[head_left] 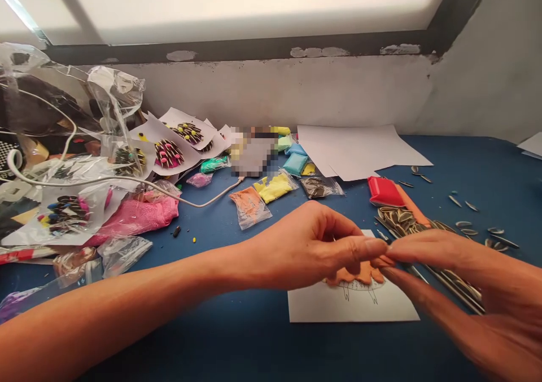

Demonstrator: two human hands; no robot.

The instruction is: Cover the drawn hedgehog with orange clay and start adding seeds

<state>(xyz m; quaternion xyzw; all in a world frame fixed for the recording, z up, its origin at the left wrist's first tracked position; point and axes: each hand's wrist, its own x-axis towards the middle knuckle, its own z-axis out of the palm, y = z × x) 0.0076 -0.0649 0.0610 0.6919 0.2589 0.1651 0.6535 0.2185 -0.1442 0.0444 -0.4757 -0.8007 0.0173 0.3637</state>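
Note:
A small white sheet of paper (313, 308) lies on the blue table with a line drawing on it, its thin legs showing. Orange modelling clay (359, 275) with an uneven edge covers part of the drawing. Above it, my left hand (315, 246) is closed, thumb and fingers bent together at the clay. My right hand (461, 275) comes in from the right, its thumb and forefinger pinched at a bit of orange clay, fingertips touching those of my left hand. The fingers partly hide the clay and the upper part of the paper.
Sunflower seeds (400, 219) are heaped beside a red clay packet (385, 192); several lie loose at right. Clay packets, such as a yellow one (275, 185), are farther back. White sheets (355, 148) rest by the wall. A white cable (186, 202) crosses left, near seed-covered paper crafts (167, 153).

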